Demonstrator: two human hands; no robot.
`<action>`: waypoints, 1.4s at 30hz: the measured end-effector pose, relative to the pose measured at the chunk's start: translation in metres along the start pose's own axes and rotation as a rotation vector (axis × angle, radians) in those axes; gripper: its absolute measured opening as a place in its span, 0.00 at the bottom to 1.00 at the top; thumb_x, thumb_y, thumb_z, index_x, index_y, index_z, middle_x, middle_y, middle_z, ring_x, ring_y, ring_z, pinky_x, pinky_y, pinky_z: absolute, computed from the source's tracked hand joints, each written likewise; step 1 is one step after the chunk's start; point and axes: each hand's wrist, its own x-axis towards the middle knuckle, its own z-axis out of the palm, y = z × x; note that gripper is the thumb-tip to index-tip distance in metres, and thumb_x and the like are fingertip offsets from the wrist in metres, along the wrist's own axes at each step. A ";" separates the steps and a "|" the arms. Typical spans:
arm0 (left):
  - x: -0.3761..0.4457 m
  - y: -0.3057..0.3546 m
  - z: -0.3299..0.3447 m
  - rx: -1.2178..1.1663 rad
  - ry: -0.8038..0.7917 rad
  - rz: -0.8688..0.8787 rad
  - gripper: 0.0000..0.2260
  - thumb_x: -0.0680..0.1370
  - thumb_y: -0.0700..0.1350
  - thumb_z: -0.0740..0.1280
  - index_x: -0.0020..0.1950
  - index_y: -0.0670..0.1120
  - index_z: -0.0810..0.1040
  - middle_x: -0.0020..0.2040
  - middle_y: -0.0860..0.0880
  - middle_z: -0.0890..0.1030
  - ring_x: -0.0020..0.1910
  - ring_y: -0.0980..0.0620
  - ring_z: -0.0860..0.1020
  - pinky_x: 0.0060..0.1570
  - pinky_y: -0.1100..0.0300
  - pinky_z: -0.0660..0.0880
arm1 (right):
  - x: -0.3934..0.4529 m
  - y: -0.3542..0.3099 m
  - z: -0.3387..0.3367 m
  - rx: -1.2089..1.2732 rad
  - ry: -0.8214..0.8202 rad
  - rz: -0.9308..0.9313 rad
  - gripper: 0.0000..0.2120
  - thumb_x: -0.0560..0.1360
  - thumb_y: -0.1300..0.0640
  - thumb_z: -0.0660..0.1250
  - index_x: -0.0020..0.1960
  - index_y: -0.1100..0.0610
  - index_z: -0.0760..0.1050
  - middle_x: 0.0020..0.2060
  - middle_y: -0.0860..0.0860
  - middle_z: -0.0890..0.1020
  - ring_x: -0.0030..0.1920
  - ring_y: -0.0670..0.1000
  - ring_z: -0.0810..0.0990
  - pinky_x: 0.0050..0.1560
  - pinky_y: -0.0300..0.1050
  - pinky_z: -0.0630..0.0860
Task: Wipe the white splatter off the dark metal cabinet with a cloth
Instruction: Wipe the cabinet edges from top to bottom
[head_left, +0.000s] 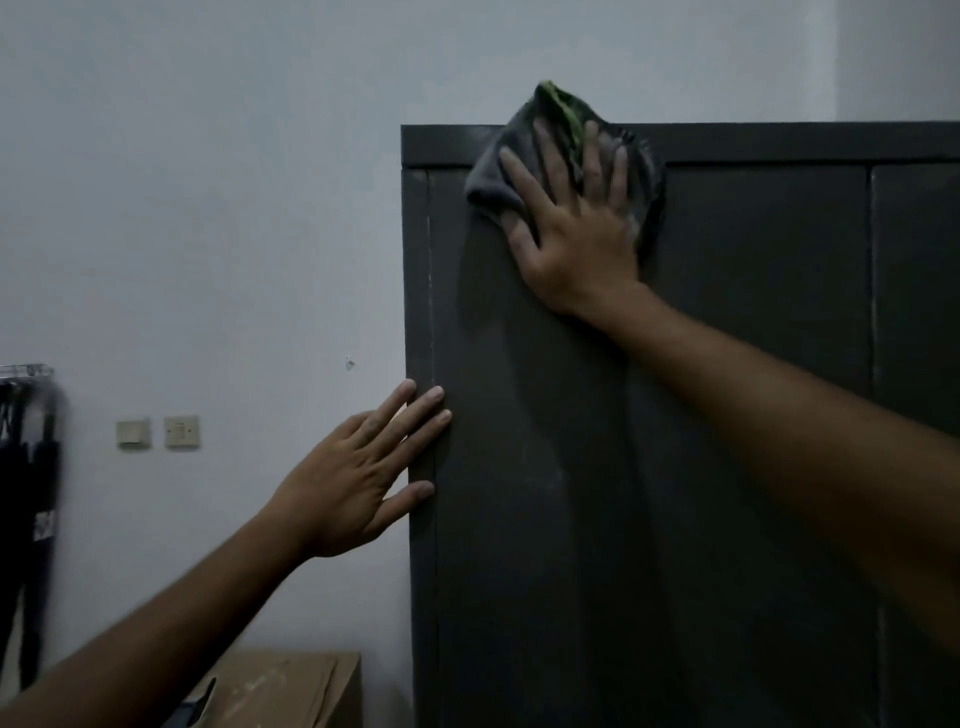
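Observation:
The dark metal cabinet (727, 415) fills the right half of the view, its top edge near the top. My right hand (576, 234) lies flat with spread fingers, pressing a grey cloth (488, 182) with a green patch against the top of the left door. Faint whitish smears (556, 467) show lower on that door, and a thin pale line runs down its left seam. My left hand (363, 478) rests open on the cabinet's left edge, fingertips touching the frame, holding nothing.
A pale wall (208, 208) stands left of the cabinet with two switch plates (158, 432). Dark clothes hang on a rack (26, 467) at the far left. A cardboard box (291, 686) sits low beside the cabinet.

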 end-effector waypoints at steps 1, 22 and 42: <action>0.000 0.001 0.000 0.003 0.000 -0.005 0.31 0.87 0.62 0.48 0.86 0.50 0.46 0.86 0.50 0.45 0.85 0.48 0.44 0.80 0.58 0.46 | 0.010 -0.024 0.000 0.016 0.003 0.067 0.30 0.83 0.37 0.49 0.83 0.43 0.57 0.83 0.53 0.55 0.82 0.69 0.49 0.79 0.70 0.44; 0.005 0.054 0.032 -0.309 0.319 -0.205 0.30 0.85 0.51 0.57 0.84 0.39 0.56 0.86 0.43 0.54 0.85 0.39 0.49 0.83 0.45 0.52 | -0.293 -0.010 -0.006 0.130 -0.231 -0.527 0.28 0.82 0.43 0.61 0.80 0.45 0.65 0.81 0.52 0.63 0.81 0.67 0.54 0.77 0.69 0.59; 0.006 0.054 0.034 -0.301 0.347 -0.199 0.31 0.84 0.51 0.56 0.84 0.38 0.56 0.85 0.42 0.53 0.85 0.38 0.49 0.81 0.38 0.54 | -0.355 0.111 -0.023 0.025 -0.243 -0.479 0.33 0.77 0.39 0.67 0.80 0.40 0.62 0.80 0.49 0.64 0.82 0.65 0.53 0.80 0.65 0.52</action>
